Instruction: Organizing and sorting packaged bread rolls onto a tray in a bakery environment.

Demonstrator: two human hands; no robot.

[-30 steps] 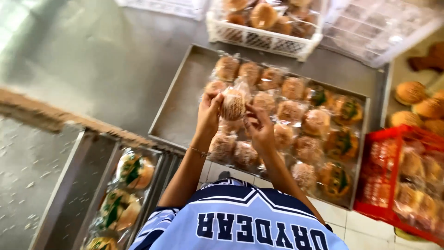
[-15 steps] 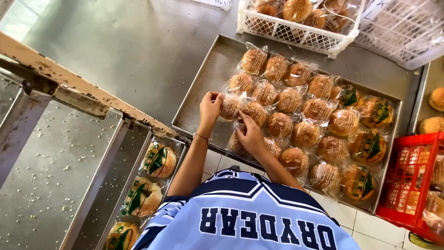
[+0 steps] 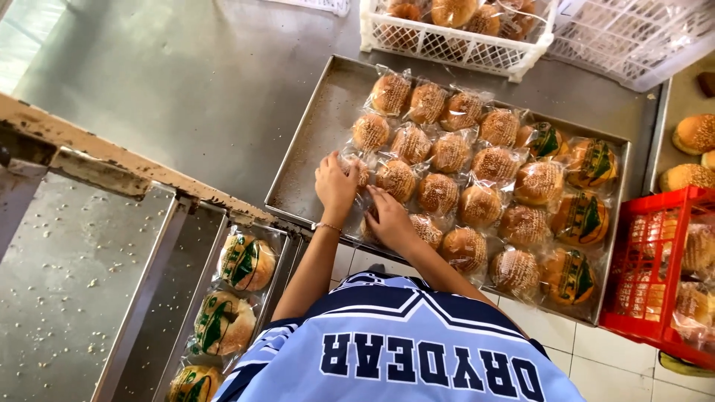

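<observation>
A metal tray (image 3: 313, 141) holds several rows of sesame buns in clear wrappers (image 3: 477, 160). My left hand (image 3: 335, 184) grips one wrapped bun (image 3: 359, 171) at the left end of the third row, low over the tray. My right hand (image 3: 389, 219) lies just beside it, palm down on the wrappers of the front row, its fingertips reaching toward that same bun. The bun under my right palm is mostly hidden. Some buns at the tray's right side carry green labels (image 3: 581, 216).
A white crate of buns (image 3: 447, 45) stands behind the tray, a red crate (image 3: 648, 260) to its right. A rack at lower left holds trays with green-labelled buns (image 3: 246, 262). Loose buns (image 3: 694, 134) lie on a tray at far right. White tiled floor shows below.
Both hands came down from holding a wrapped bun above the tray and moved left and nearer; the bun is now low at the left end of the third row.
</observation>
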